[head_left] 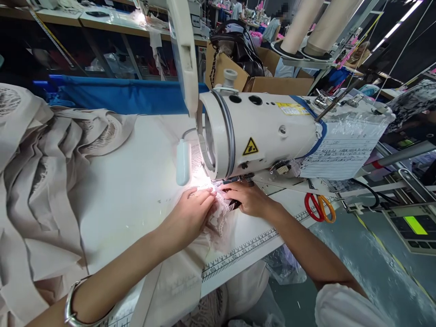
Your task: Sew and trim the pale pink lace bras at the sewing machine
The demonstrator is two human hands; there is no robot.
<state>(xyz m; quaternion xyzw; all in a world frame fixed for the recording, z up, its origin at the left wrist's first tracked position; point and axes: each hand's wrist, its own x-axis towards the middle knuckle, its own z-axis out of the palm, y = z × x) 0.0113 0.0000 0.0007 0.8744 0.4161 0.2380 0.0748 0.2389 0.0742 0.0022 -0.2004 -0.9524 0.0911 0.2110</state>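
Observation:
My left hand (194,211) presses a piece of pale pink lace fabric (220,225) on the sewing machine bed, its fingers closed together on the cloth. On the other side, my right hand (251,199) is closed at the lace edge, close to the needle area. A small dark object (234,204) shows under its fingers; I cannot make out its kind. Above both hands is the white sewing machine (265,131), its lamp glaring over the stitching spot, so the needle is hidden. Beige fabric hangs from the lace over the table's front edge.
Beige lace-trimmed pieces (64,136) are heaped at the left of the white table (126,181). Red-and-orange-handled scissors (319,208) lie at the right edge. A ruler tape (238,254) runs along the front. Behind are a cardboard box (279,86) and thread cones (301,27).

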